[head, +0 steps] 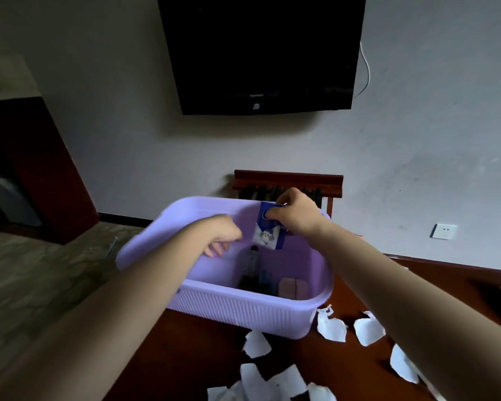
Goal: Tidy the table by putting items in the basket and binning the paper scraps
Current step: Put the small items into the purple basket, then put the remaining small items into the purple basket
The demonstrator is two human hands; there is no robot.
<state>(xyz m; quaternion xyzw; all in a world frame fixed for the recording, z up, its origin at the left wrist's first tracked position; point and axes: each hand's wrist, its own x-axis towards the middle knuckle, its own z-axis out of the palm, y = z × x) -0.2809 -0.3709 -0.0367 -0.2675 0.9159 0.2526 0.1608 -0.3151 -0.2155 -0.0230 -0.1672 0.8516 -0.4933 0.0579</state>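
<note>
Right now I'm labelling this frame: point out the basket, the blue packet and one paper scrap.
basket point(243, 309): head view, ribbed near wall.
blue packet point(268, 237): head view, lower white part.
paper scrap point(369, 331): head view, middle.

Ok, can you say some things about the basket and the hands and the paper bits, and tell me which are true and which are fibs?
1. The right hand holds a blue and white packet over the purple basket. True.
2. The basket is empty. False: a dark bottle and other items lie inside it.
3. White paper scraps lie on the brown table beside the basket. True.
4. The left hand is picking up a paper scrap. False: it is over the basket, holding nothing visible.
5. The TV on the wall is showing a cartoon. False: its screen is dark.
</note>
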